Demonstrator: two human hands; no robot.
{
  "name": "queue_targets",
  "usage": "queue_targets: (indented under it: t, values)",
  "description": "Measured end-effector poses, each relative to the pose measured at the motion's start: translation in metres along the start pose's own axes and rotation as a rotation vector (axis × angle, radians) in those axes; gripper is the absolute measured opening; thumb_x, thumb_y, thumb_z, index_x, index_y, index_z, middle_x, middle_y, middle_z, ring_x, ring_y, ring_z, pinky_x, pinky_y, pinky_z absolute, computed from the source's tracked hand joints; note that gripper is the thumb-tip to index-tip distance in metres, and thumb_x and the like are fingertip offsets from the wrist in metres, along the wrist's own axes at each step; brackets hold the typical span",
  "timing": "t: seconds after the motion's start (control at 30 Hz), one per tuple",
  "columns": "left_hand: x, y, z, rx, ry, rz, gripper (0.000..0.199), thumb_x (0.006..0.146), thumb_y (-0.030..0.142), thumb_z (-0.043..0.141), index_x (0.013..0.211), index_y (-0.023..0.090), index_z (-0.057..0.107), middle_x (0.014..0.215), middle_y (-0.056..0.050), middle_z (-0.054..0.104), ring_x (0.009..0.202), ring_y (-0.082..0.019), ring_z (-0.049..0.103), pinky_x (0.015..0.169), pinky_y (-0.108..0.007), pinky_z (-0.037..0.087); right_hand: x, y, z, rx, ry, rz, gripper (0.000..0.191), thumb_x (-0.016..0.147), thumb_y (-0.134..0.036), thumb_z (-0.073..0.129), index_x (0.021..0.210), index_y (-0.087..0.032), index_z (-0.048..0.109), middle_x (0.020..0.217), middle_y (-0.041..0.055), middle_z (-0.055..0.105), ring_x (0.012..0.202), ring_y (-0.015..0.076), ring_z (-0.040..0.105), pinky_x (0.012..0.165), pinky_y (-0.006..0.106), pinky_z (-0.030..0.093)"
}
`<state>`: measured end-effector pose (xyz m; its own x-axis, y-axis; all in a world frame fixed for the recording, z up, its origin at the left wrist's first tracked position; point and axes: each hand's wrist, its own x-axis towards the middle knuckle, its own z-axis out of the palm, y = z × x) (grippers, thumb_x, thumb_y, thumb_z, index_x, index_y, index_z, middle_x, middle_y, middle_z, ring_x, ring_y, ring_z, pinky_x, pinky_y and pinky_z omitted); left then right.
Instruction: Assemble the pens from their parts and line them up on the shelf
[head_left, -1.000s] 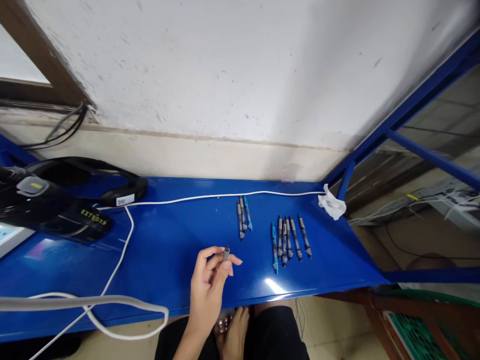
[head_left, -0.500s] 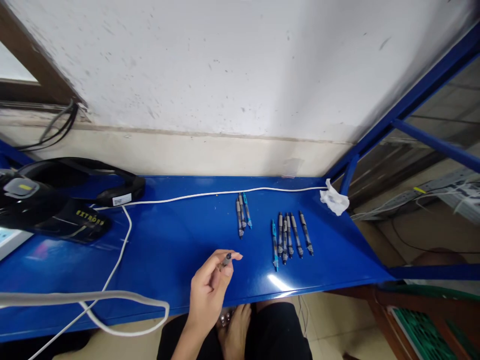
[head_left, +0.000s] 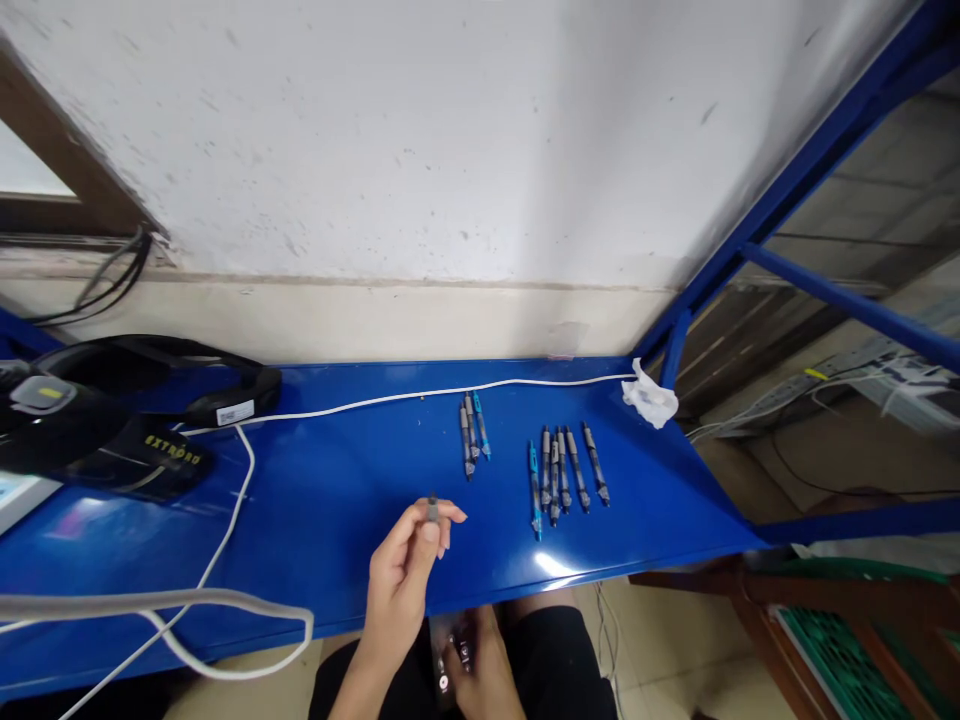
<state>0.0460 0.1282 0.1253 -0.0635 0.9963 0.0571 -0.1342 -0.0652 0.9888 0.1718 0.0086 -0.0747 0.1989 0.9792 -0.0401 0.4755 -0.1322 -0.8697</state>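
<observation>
My left hand [head_left: 405, 570] is raised over the front edge of the blue shelf [head_left: 337, 510] and pinches a small grey pen part [head_left: 433, 508] upright between its fingertips. My right hand [head_left: 484, 665] rests low on my lap below the shelf edge, closed around several small pen parts [head_left: 454, 655]. On the shelf lie a group of three pens [head_left: 471, 437] and, to their right, a row of several pens [head_left: 562, 470].
A white cable [head_left: 420, 395] runs along the back of the shelf. A black headset and pouch [head_left: 127, 420] sit at the left, with a thick grey cable [head_left: 157, 603] in front. A crumpled white tissue [head_left: 647, 395] lies at the right corner.
My left hand has turned the grey part upright and shifted slightly left. My right hand has moved on my lap and now shows parts in its grip.
</observation>
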Motion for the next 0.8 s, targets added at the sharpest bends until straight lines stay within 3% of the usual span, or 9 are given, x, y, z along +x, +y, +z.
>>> queue_targets:
  t: [0.1, 0.17, 0.27, 0.33, 0.37, 0.43, 0.53, 0.67, 0.8]
  values:
    - [0.001, -0.002, 0.0, -0.105, 0.036, -0.03, 0.036, 0.102, 0.049, 0.07, 0.12, 0.018, 0.078, 0.1, -0.011, 0.075, 0.075, -0.017, 0.056, 0.074, -0.033, 0.05, 0.002, -0.036, -0.041, 0.219, -0.182, -0.096, 0.029, 0.099, -0.051, 0.061, 0.1, -0.023, 0.069, 0.083, 0.0039, 0.073, 0.068, 0.0208, 0.07, 0.066, 0.029, 0.056]
    - [0.0, 0.001, 0.004, -0.238, 0.046, -0.077, 0.039, 0.101, 0.049, 0.071, 0.122, 0.018, 0.078, 0.092, -0.009, 0.073, 0.071, -0.015, 0.054, 0.07, -0.031, 0.049, 0.003, -0.06, -0.065, 0.25, -0.218, -0.148, 0.031, 0.101, -0.052, 0.062, 0.091, -0.024, 0.069, 0.074, 0.0018, 0.071, 0.061, 0.0175, 0.067, 0.059, 0.025, 0.052]
    - [-0.009, 0.011, 0.015, -0.46, 0.088, -0.178, 0.04, 0.1, 0.051, 0.072, 0.121, 0.018, 0.078, 0.082, -0.005, 0.065, 0.069, -0.014, 0.054, 0.065, -0.028, 0.048, 0.011, -0.095, -0.093, 0.377, -0.154, -0.17, 0.031, 0.102, -0.051, 0.067, 0.119, -0.025, 0.069, 0.09, 0.0052, 0.077, 0.063, 0.0166, 0.069, 0.056, 0.024, 0.054]
    - [-0.02, 0.017, 0.027, -0.556, 0.108, -0.229, 0.039, 0.1, 0.052, 0.072, 0.12, 0.019, 0.078, 0.08, -0.004, 0.062, 0.069, -0.014, 0.055, 0.065, -0.028, 0.05, 0.021, -0.118, -0.108, 0.46, -0.09, -0.194, 0.051, 0.101, -0.048, 0.07, 0.145, -0.027, 0.056, 0.112, 0.0104, 0.078, 0.071, 0.018, 0.073, 0.06, 0.026, 0.058]
    - [-0.026, 0.02, 0.033, -0.582, 0.104, -0.251, 0.04, 0.1, 0.052, 0.072, 0.122, 0.019, 0.078, 0.081, -0.004, 0.063, 0.069, -0.015, 0.057, 0.067, -0.029, 0.052, 0.026, -0.129, -0.115, 0.468, -0.08, -0.224, 0.053, 0.101, -0.045, 0.072, 0.147, -0.027, 0.054, 0.116, 0.011, 0.077, 0.074, 0.0183, 0.074, 0.063, 0.027, 0.06]
    - [-0.038, 0.024, 0.042, -0.59, 0.085, -0.289, 0.045, 0.101, 0.055, 0.068, 0.128, 0.02, 0.076, 0.087, -0.007, 0.068, 0.076, -0.018, 0.064, 0.072, -0.032, 0.056, 0.037, -0.146, -0.128, 0.417, -0.089, -0.315, 0.034, 0.102, -0.036, 0.072, 0.133, -0.026, 0.063, 0.105, 0.0076, 0.075, 0.074, 0.0178, 0.072, 0.068, 0.028, 0.06]
    - [-0.044, 0.026, 0.048, -0.517, 0.086, -0.277, 0.049, 0.101, 0.06, 0.066, 0.13, 0.021, 0.072, 0.103, -0.013, 0.077, 0.099, -0.026, 0.072, 0.087, -0.039, 0.058, 0.048, -0.161, -0.143, 0.293, -0.117, -0.431, 0.007, 0.105, -0.027, 0.068, 0.111, -0.026, 0.071, 0.098, 0.0055, 0.072, 0.077, 0.0179, 0.068, 0.07, 0.028, 0.058]
    - [-0.036, 0.027, 0.04, -0.442, 0.085, -0.236, 0.032, 0.1, 0.055, 0.071, 0.112, 0.025, 0.067, 0.118, -0.014, 0.081, 0.124, -0.031, 0.071, 0.109, -0.046, 0.052, 0.056, -0.164, -0.15, 0.288, -0.146, -0.416, 0.014, 0.11, -0.028, 0.059, 0.114, -0.025, 0.072, 0.105, 0.0074, 0.073, 0.092, 0.021, 0.071, 0.083, 0.031, 0.058]
    - [-0.022, 0.022, 0.022, -0.247, 0.002, -0.162, 0.029, 0.095, 0.045, 0.079, 0.085, 0.02, 0.069, 0.136, -0.015, 0.075, 0.135, -0.033, 0.065, 0.113, -0.044, 0.049, 0.072, -0.16, -0.147, 0.397, -0.1, -0.268, 0.021, 0.112, -0.037, 0.057, 0.119, -0.024, 0.071, 0.093, 0.0039, 0.072, 0.081, 0.018, 0.069, 0.075, 0.028, 0.057]
